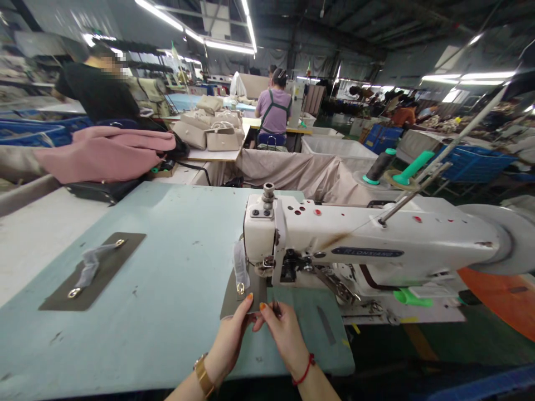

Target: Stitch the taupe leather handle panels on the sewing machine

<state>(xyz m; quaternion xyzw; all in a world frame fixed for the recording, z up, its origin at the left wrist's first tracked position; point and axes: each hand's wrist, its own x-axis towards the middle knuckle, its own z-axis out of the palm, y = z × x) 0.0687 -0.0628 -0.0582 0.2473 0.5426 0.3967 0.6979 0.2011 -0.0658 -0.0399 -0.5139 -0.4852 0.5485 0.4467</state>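
Observation:
An olive-grey leather panel with a metal ring and a white strip of fabric lies on the pale green sewing table, its far end running under the head of a white industrial sewing machine. My left hand pinches the panel's near edge. My right hand is beside it, with finger and thumb closed on a dark edge of the panel. A similar panel with a ring and a grey strip lies to the left, out of reach of both hands.
Green-capped thread spools stand behind the machine. Beyond the table are a pink fabric roll, beige handbags, white bins and blue crates. Several co-workers sit at other stations.

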